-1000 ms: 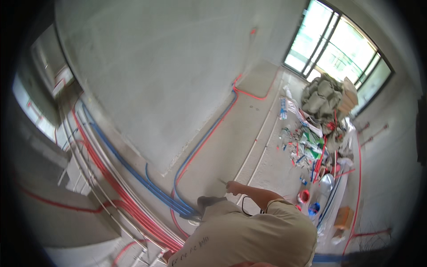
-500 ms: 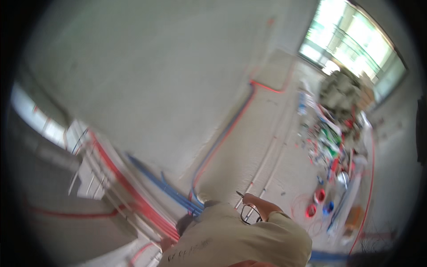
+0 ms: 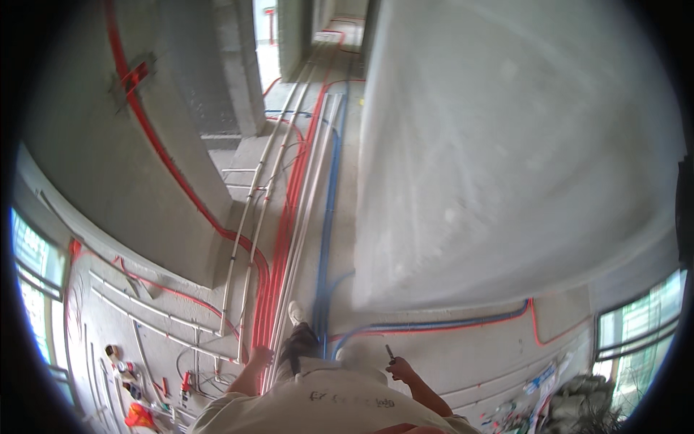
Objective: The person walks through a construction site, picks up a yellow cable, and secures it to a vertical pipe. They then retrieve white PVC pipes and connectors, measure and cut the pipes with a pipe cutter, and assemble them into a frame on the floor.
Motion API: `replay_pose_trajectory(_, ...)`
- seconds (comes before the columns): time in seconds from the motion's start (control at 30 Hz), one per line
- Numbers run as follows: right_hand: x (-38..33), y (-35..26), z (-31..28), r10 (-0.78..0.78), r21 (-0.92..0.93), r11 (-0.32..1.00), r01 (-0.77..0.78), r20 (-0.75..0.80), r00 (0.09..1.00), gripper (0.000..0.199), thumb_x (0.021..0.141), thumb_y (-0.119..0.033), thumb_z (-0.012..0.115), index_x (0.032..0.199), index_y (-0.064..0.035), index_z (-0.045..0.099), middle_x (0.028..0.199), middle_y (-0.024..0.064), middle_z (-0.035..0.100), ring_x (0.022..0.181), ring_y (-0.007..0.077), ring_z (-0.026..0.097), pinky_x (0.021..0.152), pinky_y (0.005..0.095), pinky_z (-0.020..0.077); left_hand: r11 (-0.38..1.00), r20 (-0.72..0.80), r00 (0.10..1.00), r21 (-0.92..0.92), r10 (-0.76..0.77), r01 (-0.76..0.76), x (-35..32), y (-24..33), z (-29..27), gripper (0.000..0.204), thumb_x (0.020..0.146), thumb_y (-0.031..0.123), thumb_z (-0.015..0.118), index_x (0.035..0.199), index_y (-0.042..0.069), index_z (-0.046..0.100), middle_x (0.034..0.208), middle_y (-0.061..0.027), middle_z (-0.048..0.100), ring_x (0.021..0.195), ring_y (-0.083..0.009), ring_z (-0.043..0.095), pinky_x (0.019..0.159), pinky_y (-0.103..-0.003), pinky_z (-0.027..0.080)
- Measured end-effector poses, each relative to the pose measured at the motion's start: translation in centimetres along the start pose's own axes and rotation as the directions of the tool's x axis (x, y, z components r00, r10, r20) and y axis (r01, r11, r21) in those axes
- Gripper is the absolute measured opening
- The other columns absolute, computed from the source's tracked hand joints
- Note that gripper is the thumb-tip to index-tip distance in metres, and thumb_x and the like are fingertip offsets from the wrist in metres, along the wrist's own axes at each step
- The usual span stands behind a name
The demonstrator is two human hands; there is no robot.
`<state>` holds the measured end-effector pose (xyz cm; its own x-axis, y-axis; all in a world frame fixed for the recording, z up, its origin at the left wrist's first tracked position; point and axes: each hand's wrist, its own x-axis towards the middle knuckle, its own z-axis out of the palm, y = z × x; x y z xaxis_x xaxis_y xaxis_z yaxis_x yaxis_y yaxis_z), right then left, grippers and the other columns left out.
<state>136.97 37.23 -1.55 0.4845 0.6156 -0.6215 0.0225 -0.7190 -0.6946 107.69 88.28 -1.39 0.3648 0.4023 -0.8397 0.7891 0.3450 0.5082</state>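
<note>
My right fingers are closed around a slim dark tool, which juts up past them over the bare floor, low in my view and right of the middle. My left fingers are held low, above the red pipes; I cannot tell whether they are curled round anything.

Pipes are what I have to step among. A bundle of red pipes runs ahead of me along the passage, with white pipes to either side and blue pipes farther right. My pale shoe is between the white and the blue ones; whether it touches either I cannot tell. At the right, a grey wall blocks the way, and blue and red lines bend round its foot. Another wall, at the left, carries a red conduit down to the floor. Low on the left lie a red-handled tool and an orange-red bag. At the lower right, a dull green heap sits near a window.
</note>
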Motion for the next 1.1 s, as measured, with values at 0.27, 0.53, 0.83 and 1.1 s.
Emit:
replay_pose_trajectory(0.27,19.6,-24.4,-3.8,0.042,-0.280,0.960,-0.003,0.133,0.990,0.054,0.080,-0.030,0.078,0.120,0.0048,0.065,0.104,0.0220,0.071,0.097,0.0318,0.070,0.084,0.0433,0.0544,0.996,-0.168,0.985,-0.083,-0.027,0.013,2.7,-1.0,-6.6,0.046,0.103,0.036,0.045,0.095,-0.002,0.071,0.068,-0.0145,0.063,0.047,-0.0317,0.058,0.041,-0.042,0.043)
replay_pose_trajectory(0.53,36.4,-41.0,-9.7,0.113,-0.261,0.957,-0.128,-0.072,0.991,0.045,0.082,-0.022,0.072,0.120,-0.0010,0.058,0.081,0.0168,0.068,0.066,0.0281,0.068,0.064,0.0427,0.0527,0.900,-0.335,0.882,-0.394,-0.331,0.188,10.0,14.1,-17.1,0.018,0.095,0.017,0.063,0.097,0.000,0.069,0.070,-0.0120,0.064,0.053,-0.0247,0.063,0.042,-0.037,0.047)
replay_pose_trajectory(0.83,57.5,-47.2,-20.4,0.151,-0.045,0.987,-0.157,-0.112,0.982,0.055,0.080,-0.019,0.076,0.126,0.0048,0.058,0.113,0.0231,0.069,0.111,0.0379,0.066,0.088,0.0464,0.0535,0.951,-0.324,0.928,-0.297,-0.184,0.085,21.6,38.4,-21.3,0.010,0.096,0.015,0.062,0.090,0.008,0.064,0.073,-0.0060,0.064,0.057,-0.0178,0.063,0.045,-0.033,0.046)
replay_pose_trajectory(1.1,71.1,-50.3,-31.2,0.208,0.153,0.971,-0.183,-0.168,0.964,0.032,0.078,-0.005,0.075,0.105,-0.0017,0.059,0.087,0.0112,0.063,0.071,0.0254,0.064,0.053,0.0407,0.0498,0.978,-0.264,0.964,-0.208,-0.042,-0.014,25.4,53.9,-21.2,0.012,0.095,0.016,0.067,0.101,0.005,0.069,0.083,-0.0073,0.070,0.067,-0.0163,0.068,0.056,-0.030,0.053)
